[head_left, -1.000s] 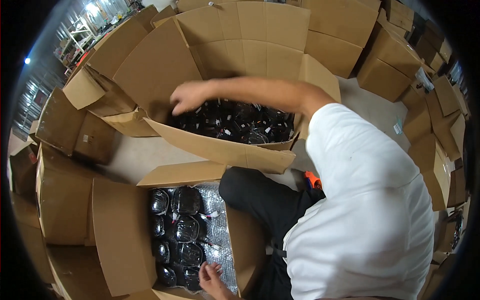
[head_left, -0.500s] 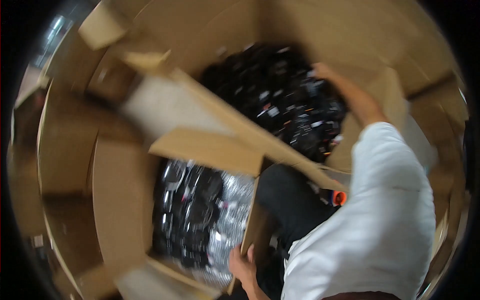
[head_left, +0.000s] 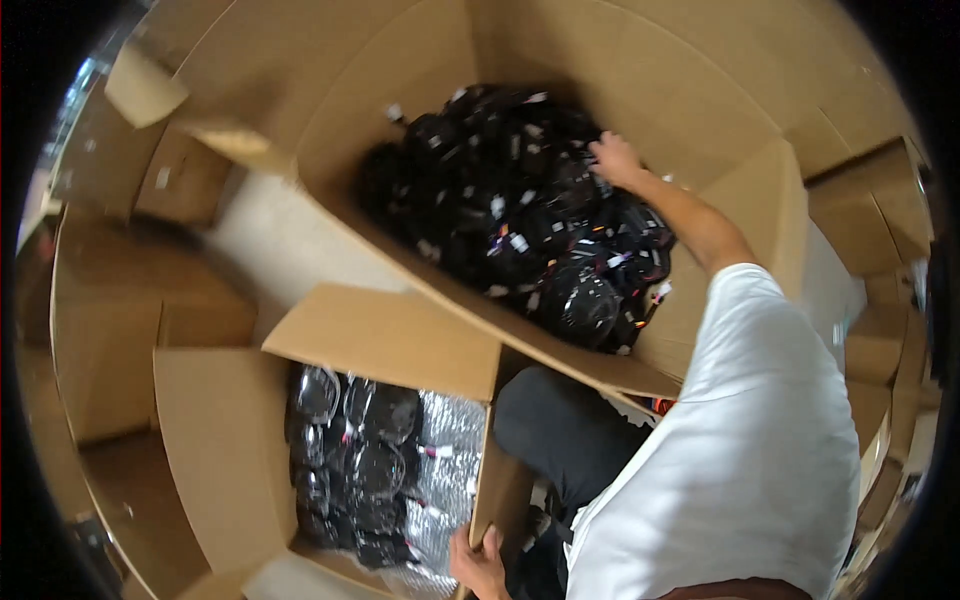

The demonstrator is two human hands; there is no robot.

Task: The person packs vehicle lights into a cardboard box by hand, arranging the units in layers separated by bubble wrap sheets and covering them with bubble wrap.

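Observation:
My right hand (head_left: pixel 615 160) reaches into a large cardboard bin, its bent fingers on the far right edge of a pile of black parts (head_left: pixel 490 180). The fingertips are lost against the dark pile. These parts are glossy, with white tags and some coloured wire ends; their kind is unclear. At the lower middle, my left hand (head_left: pixel 478 562) grips the right wall of a smaller cardboard box (head_left: pixel 487 490). Inside that box, rounded black parts in clear plastic (head_left: pixel 375 465) lie in rows, beside silvery bubble wrap (head_left: pixel 445 425).
The bin's near wall (head_left: pixel 440 280) runs slantwise between the pile and the smaller box. Open flaps (head_left: pixel 390 330) stick up from the smaller box. My bent knee (head_left: pixel 560 420) is right beside it. More cardboard boxes (head_left: pixel 110 330) stand at the left, others (head_left: pixel 870 210) at the right.
My right hand has moved slightly left and down on the pile in the view. The boxes have shifted left as the view moved. My left hand stays on the box wall.

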